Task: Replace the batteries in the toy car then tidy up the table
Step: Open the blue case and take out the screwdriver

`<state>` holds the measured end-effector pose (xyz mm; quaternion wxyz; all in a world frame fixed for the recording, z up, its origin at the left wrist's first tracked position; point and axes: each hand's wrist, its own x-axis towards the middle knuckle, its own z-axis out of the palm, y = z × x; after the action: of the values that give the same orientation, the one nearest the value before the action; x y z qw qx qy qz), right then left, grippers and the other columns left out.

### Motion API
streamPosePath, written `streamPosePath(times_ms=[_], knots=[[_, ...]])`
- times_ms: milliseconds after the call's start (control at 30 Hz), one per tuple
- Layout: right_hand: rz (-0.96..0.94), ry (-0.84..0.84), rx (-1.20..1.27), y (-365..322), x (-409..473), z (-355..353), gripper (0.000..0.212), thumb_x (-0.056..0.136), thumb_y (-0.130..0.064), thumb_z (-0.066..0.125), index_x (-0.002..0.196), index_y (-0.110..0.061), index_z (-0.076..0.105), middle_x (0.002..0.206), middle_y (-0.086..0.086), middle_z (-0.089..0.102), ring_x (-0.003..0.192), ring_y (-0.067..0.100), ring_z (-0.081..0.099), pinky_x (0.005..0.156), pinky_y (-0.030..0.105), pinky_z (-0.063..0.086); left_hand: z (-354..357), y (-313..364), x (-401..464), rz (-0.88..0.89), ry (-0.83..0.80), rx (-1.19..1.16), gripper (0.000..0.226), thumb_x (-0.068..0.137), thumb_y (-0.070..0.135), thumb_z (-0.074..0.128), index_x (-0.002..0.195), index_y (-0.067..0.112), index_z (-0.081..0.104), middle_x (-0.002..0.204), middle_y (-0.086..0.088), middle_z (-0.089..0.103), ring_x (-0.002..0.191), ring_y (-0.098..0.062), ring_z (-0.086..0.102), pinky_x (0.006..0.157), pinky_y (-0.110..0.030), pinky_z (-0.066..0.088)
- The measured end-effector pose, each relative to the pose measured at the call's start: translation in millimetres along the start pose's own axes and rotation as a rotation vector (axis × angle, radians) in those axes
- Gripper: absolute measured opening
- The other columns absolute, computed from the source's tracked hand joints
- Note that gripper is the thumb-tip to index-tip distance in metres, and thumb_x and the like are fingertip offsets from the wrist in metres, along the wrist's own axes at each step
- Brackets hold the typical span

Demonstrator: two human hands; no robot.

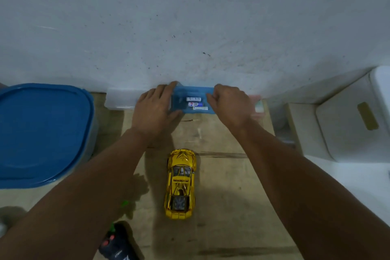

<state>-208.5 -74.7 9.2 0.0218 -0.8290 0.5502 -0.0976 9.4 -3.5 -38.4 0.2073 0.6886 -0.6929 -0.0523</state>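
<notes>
I see a yellow toy car [181, 183] standing on its wheels on the wooden table [221, 207], nose pointing away from me toward the wall [190, 17]. No hand touches it. Beyond it, at the far edge of the table against the wall, sits a small blue box [191, 91] with three batteries [195, 103] lying side by side inside.

My left hand [154, 110] grips the box's left end, fingers together over the far corner and thumb on the near edge. My right hand [229, 103] holds the right end, fingers curled over the rim; I cannot tell how its thumb lies.

Just left of the box is a clear box [119, 99], touching the wall. Just right of it, partly hidden by my right hand, is a pinkish box [257, 105].

A large tub with a blue lid [42, 133] stands at the far left. A dark remote [118, 243] lies near me, under my left forearm. White cartons [337, 116] stand at the right.
</notes>
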Motion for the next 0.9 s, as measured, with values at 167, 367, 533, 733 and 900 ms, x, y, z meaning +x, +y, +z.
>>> streamPosePath(times_ms=[167, 367, 533, 733, 900], knots=[[-0.117, -0.007, 0.152, -2.4, -3.3, 18.7, 0.026, 0.098, -0.031, 0.049, 0.093, -0.018, 0.070, 0.090, 0.001, 0.068, 0.076, 0.023, 0.064, 0.065, 0.037, 0.052, 3.0, -8.6, -0.1, 0.051, -0.003, 0.032, 0.086, 0.087, 0.052, 0.075, 0.157, 0.019, 0.037, 0.142, -0.009, 0.058, 0.123, -0.031, 0.058, 0.102, -0.049, 0.049], [-0.157, -0.009, 0.121, 1.1, -2.6, 33.8, 0.026, 0.098, -0.026, 0.046, 0.103, -0.015, 0.069, 0.091, 0.005, 0.068, 0.079, 0.026, 0.065, 0.066, 0.039, 0.053, 8.2, -13.9, 2.1, 0.079, 0.002, 0.053, 0.089, 0.088, 0.051, 0.074, 0.160, 0.018, 0.033, 0.140, -0.011, 0.058, 0.121, -0.032, 0.058, 0.099, -0.049, 0.051], [-0.213, -0.038, 0.055, -6.0, -4.8, 43.8, 0.038, 0.095, -0.030, 0.040, 0.117, -0.016, 0.068, 0.107, 0.005, 0.072, 0.089, 0.029, 0.067, 0.075, 0.043, 0.054, 9.6, -17.4, 2.7, 0.105, 0.020, 0.080, 0.087, 0.089, 0.047, 0.074, 0.161, 0.017, 0.035, 0.138, -0.011, 0.059, 0.119, -0.032, 0.058, 0.097, -0.048, 0.051], [-0.210, -0.152, -0.044, -27.6, -4.3, 50.8, 0.044, 0.102, -0.040, 0.036, 0.134, -0.018, 0.058, 0.127, 0.007, 0.062, 0.114, 0.031, 0.058, 0.090, 0.046, 0.047, 15.4, -22.8, 4.1, 0.121, 0.029, 0.101, 0.089, 0.089, 0.048, 0.074, 0.161, 0.018, 0.033, 0.139, -0.009, 0.059, 0.120, -0.030, 0.058, 0.098, -0.048, 0.051], [-0.181, -0.165, -0.050, -35.6, -1.2, 55.9, 0.044, 0.104, -0.044, 0.031, 0.125, -0.018, 0.059, 0.122, 0.008, 0.061, 0.112, 0.030, 0.057, 0.088, 0.047, 0.048, 17.8, -24.1, 5.7, 0.128, 0.040, 0.115, 0.089, 0.087, 0.050, 0.076, 0.160, 0.017, 0.036, 0.138, -0.012, 0.060, 0.120, -0.032, 0.060, 0.098, -0.049, 0.052]])
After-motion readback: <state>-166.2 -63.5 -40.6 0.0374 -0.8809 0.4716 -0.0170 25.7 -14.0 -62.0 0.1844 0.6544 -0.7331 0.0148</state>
